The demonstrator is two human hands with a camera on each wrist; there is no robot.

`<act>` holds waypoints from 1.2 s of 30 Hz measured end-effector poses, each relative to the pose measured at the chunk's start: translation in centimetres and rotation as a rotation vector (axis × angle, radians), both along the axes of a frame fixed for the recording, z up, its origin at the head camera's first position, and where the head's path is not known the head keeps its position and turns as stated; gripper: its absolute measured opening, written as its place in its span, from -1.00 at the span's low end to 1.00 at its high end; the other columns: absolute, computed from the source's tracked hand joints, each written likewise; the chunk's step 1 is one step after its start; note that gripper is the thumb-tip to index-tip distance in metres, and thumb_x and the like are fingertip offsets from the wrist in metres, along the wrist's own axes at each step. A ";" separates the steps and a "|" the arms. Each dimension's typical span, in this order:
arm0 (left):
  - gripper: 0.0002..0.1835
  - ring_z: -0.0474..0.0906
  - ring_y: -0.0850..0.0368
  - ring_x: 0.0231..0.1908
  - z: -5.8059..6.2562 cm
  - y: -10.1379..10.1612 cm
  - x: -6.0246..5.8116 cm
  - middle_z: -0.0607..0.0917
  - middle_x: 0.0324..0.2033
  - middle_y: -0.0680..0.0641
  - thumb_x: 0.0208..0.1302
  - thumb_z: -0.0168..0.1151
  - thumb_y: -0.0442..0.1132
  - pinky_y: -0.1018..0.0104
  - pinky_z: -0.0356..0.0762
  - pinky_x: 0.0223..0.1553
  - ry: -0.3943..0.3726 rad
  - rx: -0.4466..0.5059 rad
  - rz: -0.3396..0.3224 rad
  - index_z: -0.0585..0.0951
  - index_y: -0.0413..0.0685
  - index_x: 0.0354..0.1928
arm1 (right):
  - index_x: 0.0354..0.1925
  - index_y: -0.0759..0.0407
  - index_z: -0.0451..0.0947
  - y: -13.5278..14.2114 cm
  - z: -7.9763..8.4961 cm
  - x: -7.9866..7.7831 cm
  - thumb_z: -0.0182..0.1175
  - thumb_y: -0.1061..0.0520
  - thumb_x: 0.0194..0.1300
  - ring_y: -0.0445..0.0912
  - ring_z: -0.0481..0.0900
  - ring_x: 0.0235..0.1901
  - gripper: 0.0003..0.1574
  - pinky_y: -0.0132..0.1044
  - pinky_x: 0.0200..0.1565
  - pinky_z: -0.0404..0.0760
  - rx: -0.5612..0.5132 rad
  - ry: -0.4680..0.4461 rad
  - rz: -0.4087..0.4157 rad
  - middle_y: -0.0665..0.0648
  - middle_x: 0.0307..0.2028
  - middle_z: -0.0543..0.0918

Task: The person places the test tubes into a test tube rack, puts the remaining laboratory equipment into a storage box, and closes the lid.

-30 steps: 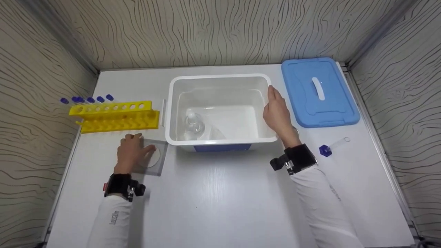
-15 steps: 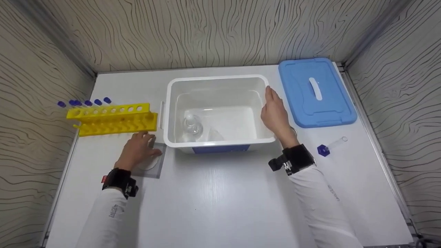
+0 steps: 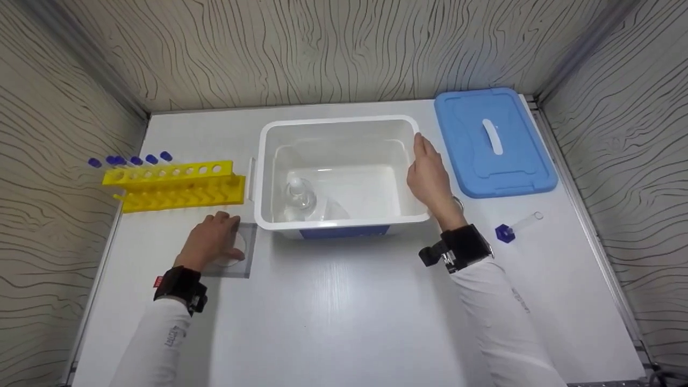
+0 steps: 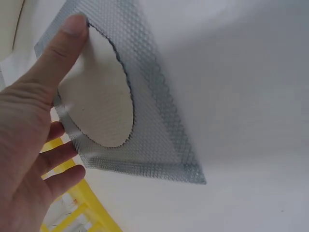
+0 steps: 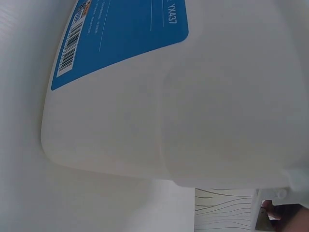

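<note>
Pinching left hand [image 3: 206,241]: grey mesh square [image 4: 146,116].
Right hand [image 3: 429,174]: against white tub [image 3: 344,153]; I can't quite tell its hold.
Yellow rack [image 3: 180,185]: just beyond left hand.

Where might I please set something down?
Bare: white tabletop between both white sleeves, before the rectangular white plastic tub. Crowded: left of the tub, with the yellow plastic test tube rack, square grey mesh and left hand.
</note>
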State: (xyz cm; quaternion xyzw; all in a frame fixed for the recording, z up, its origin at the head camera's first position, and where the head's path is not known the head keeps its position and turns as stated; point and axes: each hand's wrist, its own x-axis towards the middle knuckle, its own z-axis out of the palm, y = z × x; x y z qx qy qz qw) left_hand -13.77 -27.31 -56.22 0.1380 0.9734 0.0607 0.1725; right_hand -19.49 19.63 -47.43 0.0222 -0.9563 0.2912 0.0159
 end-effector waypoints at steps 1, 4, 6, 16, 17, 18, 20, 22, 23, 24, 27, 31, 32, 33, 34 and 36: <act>-0.05 0.46 -0.29 0.07 0.0 -0.1 0.1 0.52 0.17 -0.33 -0.15 0.61 0.13 -0.24 0.53 0.13 0.013 0.000 0.003 0.47 -0.15 0.31 | 0.52 0.43 -0.10 0.0 0.0 0.0 -0.25 0.33 0.43 0.31 0.14 0.48 -0.25 0.19 0.50 0.11 0.000 0.000 -0.001 0.48 0.48 0.12; -0.10 0.45 -0.23 -0.07 -0.2 -0.3 0.3 0.57 0.00 -0.30 -0.15 0.60 0.17 -0.18 0.57 0.05 0.050 0.007 0.027 0.52 -0.14 0.23 | 0.52 0.44 -0.10 0.0 0.0 0.0 -0.25 0.33 0.43 0.31 0.15 0.48 -0.25 0.19 0.50 0.12 0.004 0.001 -0.002 0.47 0.48 0.12; -0.17 0.43 -0.19 -0.13 -0.3 -0.6 0.5 0.57 -0.09 -0.28 -0.11 0.58 0.16 -0.13 0.57 -0.01 0.063 0.021 0.053 0.55 -0.15 0.17 | 0.52 0.44 -0.10 0.0 -0.1 0.0 -0.25 0.33 0.43 0.31 0.15 0.47 -0.25 0.19 0.49 0.14 0.010 0.004 0.000 0.47 0.48 0.12; -0.57 0.55 -0.10 -0.15 1.1 -2.4 0.6 0.68 -0.12 -0.22 0.25 0.33 -0.04 -0.01 0.57 -0.03 -0.075 0.266 0.325 0.60 -0.14 0.07 | 0.51 0.46 -0.11 -0.1 -0.1 -0.1 -0.24 0.36 0.41 0.33 0.14 0.47 -0.25 0.19 0.51 0.10 -0.002 0.004 0.011 0.50 0.47 0.12; -0.58 0.55 -0.10 -0.14 1.4 -2.6 0.6 0.69 -0.10 -0.23 0.29 0.30 -0.06 -0.01 0.57 -0.03 -0.092 0.288 0.349 0.60 -0.13 0.09 | 0.51 0.46 -0.10 -0.1 -0.1 -0.1 -0.24 0.36 0.41 0.33 0.14 0.47 -0.25 0.20 0.50 0.11 -0.006 0.006 0.011 0.51 0.47 0.12; -0.59 0.55 -0.10 -0.12 1.8 -2.8 0.5 0.68 -0.07 -0.23 0.32 0.26 -0.07 0.00 0.57 -0.02 -0.107 0.306 0.369 0.59 -0.12 0.11 | 0.51 0.46 -0.10 -0.1 -0.1 -0.1 -0.24 0.36 0.40 0.33 0.14 0.47 -0.24 0.20 0.49 0.13 -0.006 0.009 0.011 0.51 0.47 0.12; -0.62 0.54 -0.10 -0.11 2.6 -3.0 0.5 0.67 -0.05 -0.24 0.38 0.18 -0.11 0.02 0.58 -0.02 -0.119 0.331 0.381 0.57 -0.11 0.15 | 0.51 0.46 -0.10 -0.1 -0.1 -0.1 -0.23 0.36 0.40 0.33 0.15 0.47 -0.24 0.20 0.48 0.15 -0.004 0.012 0.009 0.51 0.47 0.12; -0.64 0.53 -0.10 -0.10 3.4 -3.2 0.5 0.66 -0.03 -0.25 0.42 0.12 -0.16 0.02 0.58 -0.02 -0.125 0.350 0.380 0.56 -0.11 0.18 | 0.51 0.46 -0.10 0.0 -0.1 -0.1 -0.23 0.36 0.40 0.34 0.14 0.47 -0.24 0.20 0.48 0.15 -0.004 0.011 0.007 0.51 0.47 0.12; -0.64 0.53 -0.10 -0.10 3.7 -3.2 0.6 0.65 -0.02 -0.25 0.43 0.09 -0.18 0.02 0.59 -0.02 -0.127 0.356 0.377 0.56 -0.11 0.20 | 0.51 0.46 -0.10 0.0 -0.1 -0.1 -0.23 0.35 0.41 0.34 0.15 0.47 -0.24 0.20 0.48 0.16 -0.004 0.011 0.007 0.51 0.47 0.12; -0.63 0.53 -0.10 -0.09 4.1 -3.3 0.7 0.64 -0.01 -0.25 0.44 0.06 -0.19 0.03 0.59 -0.01 -0.134 0.363 0.379 0.55 -0.10 0.21 | 0.51 0.46 -0.10 0.0 -0.1 -0.1 -0.23 0.35 0.41 0.34 0.14 0.47 -0.24 0.20 0.48 0.16 -0.003 0.010 0.007 0.51 0.47 0.12; -0.63 0.53 -0.10 -0.06 5.1 -3.3 0.9 0.63 0.03 -0.25 0.47 0.02 -0.20 0.01 0.60 0.00 -0.133 0.379 0.393 0.54 -0.08 0.24 | 0.51 0.46 -0.10 0.0 0.0 -0.1 -0.23 0.35 0.41 0.34 0.15 0.46 -0.24 0.20 0.46 0.19 -0.006 0.007 0.006 0.50 0.47 0.12; -0.65 0.55 -0.13 -0.05 6.3 -3.5 1.3 0.63 0.04 -0.26 0.49 0.02 -0.21 -0.01 0.61 0.01 -0.063 0.406 0.414 0.55 -0.10 0.22 | 0.52 0.44 -0.10 0.0 0.0 -0.1 -0.24 0.35 0.41 0.33 0.17 0.46 -0.25 0.19 0.45 0.22 -0.007 0.003 0.002 0.49 0.47 0.13; -0.66 0.55 -0.14 -0.05 6.5 -3.5 1.5 0.64 0.03 -0.27 0.49 0.02 -0.22 -0.01 0.61 -0.01 -0.035 0.411 0.414 0.56 -0.12 0.21 | 0.52 0.44 -0.10 0.0 0.0 -0.1 -0.24 0.35 0.41 0.32 0.17 0.46 -0.24 0.19 0.45 0.22 -0.007 0.001 0.001 0.48 0.47 0.14; -0.67 0.56 -0.14 -0.06 6.8 -3.5 1.6 0.64 0.02 -0.28 0.49 0.03 -0.22 0.00 0.60 -0.03 -0.005 0.415 0.409 0.57 -0.13 0.19 | 0.52 0.44 -0.10 0.0 0.0 -0.1 -0.24 0.35 0.42 0.32 0.17 0.46 -0.25 0.19 0.45 0.23 -0.007 0.000 0.000 0.48 0.47 0.13; -0.68 0.56 -0.15 -0.06 7.0 -3.5 1.7 0.65 0.00 -0.28 0.49 0.03 -0.24 0.01 0.60 -0.05 0.027 0.419 0.404 0.57 -0.15 0.17 | 0.52 0.44 -0.10 0.0 0.0 -0.1 -0.24 0.34 0.42 0.32 0.16 0.46 -0.25 0.19 0.45 0.22 -0.006 -0.001 0.000 0.48 0.47 0.13; -0.70 0.57 -0.16 -0.07 7.5 -3.4 1.9 0.66 -0.01 -0.28 0.49 0.04 -0.24 0.03 0.59 -0.08 0.078 0.428 0.402 0.58 -0.16 0.15 | 0.52 0.44 -0.11 0.0 0.0 -0.1 -0.25 0.35 0.42 0.33 0.15 0.46 -0.25 0.19 0.45 0.23 -0.006 -0.004 0.000 0.49 0.48 0.12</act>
